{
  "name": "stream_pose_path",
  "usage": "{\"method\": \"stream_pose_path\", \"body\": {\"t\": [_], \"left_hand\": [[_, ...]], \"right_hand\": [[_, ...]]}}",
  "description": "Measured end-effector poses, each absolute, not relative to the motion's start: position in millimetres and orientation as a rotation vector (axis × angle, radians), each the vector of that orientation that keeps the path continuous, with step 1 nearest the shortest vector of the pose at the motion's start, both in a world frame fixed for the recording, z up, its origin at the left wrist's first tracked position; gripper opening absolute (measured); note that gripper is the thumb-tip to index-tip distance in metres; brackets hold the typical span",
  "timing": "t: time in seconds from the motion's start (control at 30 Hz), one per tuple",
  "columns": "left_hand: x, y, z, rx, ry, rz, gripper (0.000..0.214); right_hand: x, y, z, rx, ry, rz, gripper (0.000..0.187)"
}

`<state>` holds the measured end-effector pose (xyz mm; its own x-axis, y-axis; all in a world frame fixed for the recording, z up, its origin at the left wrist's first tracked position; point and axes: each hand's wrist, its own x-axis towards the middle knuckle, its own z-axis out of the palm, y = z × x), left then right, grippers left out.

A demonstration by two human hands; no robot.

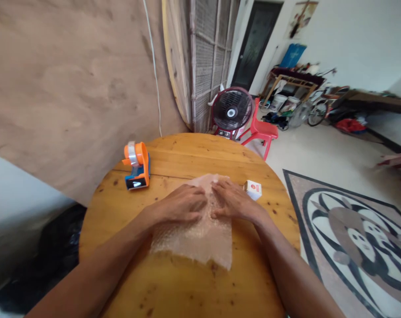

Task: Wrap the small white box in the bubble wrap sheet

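Note:
A sheet of clear bubble wrap [200, 243] lies on the round wooden table [174, 287], its near edge ragged. My left hand [182, 203] rests on the sheet's left part with the fingers bent toward the middle. On the right part lies my right hand [231, 198], fingers spread and reaching to the far edge. Both palms face down, and a narrow strip of wrap shows between them. Whether anything lies under the hands or the wrap I cannot tell. Just right of my right hand stands a small white box [252, 190] with a red mark.
An orange and blue tape dispenser [137, 165] stands at the table's far left. Beyond the table are a fan [232, 110] and a red plastic chair [263, 128]. A plywood board [71, 88] rises along the left side. A panda-patterned floor panel [359, 238] lies at right.

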<state>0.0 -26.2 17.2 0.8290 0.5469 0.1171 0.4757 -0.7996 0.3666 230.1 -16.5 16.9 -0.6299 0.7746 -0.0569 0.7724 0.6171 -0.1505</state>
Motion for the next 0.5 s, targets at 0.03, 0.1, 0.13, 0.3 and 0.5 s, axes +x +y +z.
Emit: {"method": "stream_pose_path", "body": {"t": [0.03, 0.1, 0.13, 0.3, 0.5], "left_hand": [[0.2, -27.3, 16.8, 2.675, 0.787, 0.313, 0.03], [-0.7, -27.7, 16.1, 2.66, 0.807, 0.287, 0.033], [-1.3, -27.1, 15.7, 2.655, 0.819, 0.283, 0.034], [-3.0, -24.4, 13.1, 2.645, 0.832, 0.25, 0.041], [-5.6, -24.2, 11.7, 2.635, 0.866, 0.231, 0.049]], "right_hand": [[230.3, -17.2, 17.8, -1.342, -2.81, 0.249, 0.076], [231.1, -17.9, 19.5, -1.328, -2.794, 0.255, 0.075], [231.7, -17.7, 20.1, -1.319, -2.78, 0.264, 0.074], [235.1, -13.7, 16.7, -1.339, -2.671, 0.332, 0.069], [234.6, -8.8, 9.3, -1.366, -2.642, 0.256, 0.068]]}}
